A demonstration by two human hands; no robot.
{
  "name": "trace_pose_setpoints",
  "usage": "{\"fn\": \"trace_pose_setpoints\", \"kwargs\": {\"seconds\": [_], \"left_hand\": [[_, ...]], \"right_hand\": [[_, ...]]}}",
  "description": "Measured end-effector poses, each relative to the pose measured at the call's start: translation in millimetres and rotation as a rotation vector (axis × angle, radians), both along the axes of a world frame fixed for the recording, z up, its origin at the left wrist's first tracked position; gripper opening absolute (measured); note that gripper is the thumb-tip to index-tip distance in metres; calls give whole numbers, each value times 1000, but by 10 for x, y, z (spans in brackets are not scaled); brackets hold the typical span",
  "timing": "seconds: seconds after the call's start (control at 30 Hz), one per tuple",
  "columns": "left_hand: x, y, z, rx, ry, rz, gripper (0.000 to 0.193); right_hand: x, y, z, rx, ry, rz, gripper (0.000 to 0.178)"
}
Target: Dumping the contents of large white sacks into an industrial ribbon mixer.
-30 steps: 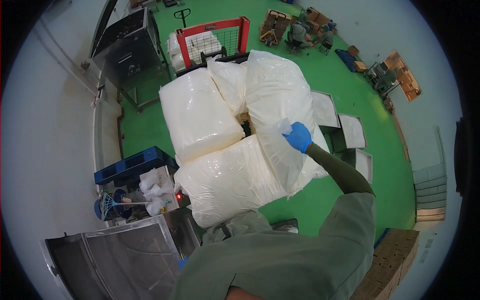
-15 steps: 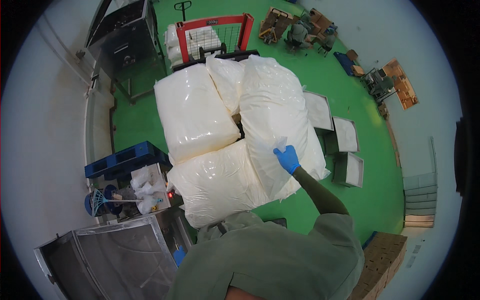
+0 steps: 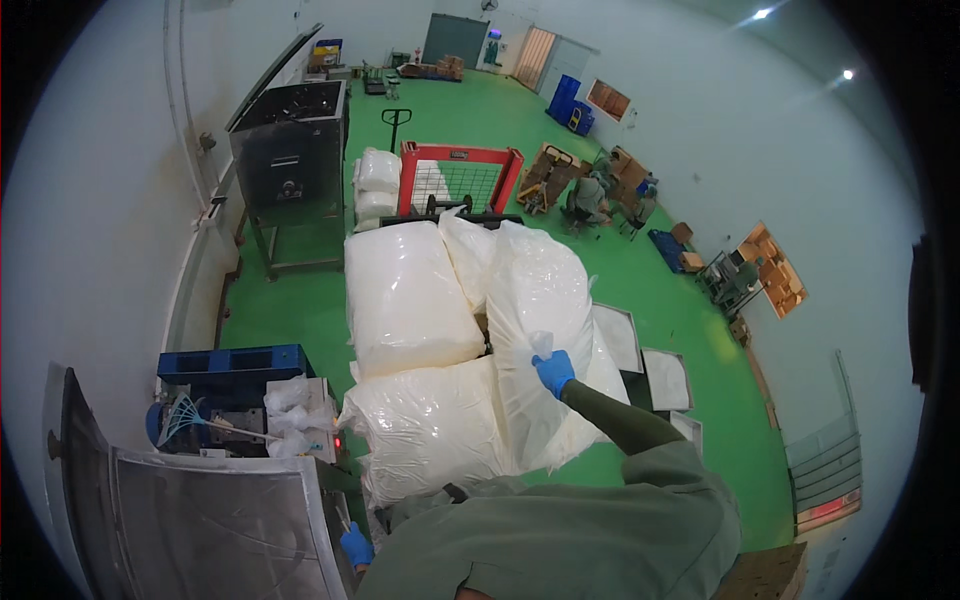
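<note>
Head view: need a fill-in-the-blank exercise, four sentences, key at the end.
1. The hand gripping loose plastic of the white bag is the person's ____ one.
2. The left hand, low in the picture, wears a ____ glove.
3. The mesh-filled frame beyond the bags is ____ along its top and sides.
4. The colour of the floor is ____.

Missing words: right; blue; red; green.

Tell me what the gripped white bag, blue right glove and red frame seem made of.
White bag: likely thin plastic film, glossy, with wrinkles and bright highlights. Blue right glove: probably rubbery, smooth, close-fitting. Red frame: perhaps painted metal, judging by even colour and straight bars.
</note>
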State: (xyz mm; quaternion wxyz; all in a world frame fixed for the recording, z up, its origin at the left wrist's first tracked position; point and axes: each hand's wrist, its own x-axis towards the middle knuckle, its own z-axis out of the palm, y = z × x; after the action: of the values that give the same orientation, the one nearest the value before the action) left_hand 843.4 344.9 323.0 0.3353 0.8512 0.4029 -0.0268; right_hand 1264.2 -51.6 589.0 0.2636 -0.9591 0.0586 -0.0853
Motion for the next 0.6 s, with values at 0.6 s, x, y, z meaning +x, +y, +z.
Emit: {"fn": "trace_pose_setpoints", "kwargs": {"seconds": [0.6], "left_hand": [[2662,-1077,1932,-915,-508,-191,10]], "right_hand": [[-724,567,-182,289,181,135,48]]}}
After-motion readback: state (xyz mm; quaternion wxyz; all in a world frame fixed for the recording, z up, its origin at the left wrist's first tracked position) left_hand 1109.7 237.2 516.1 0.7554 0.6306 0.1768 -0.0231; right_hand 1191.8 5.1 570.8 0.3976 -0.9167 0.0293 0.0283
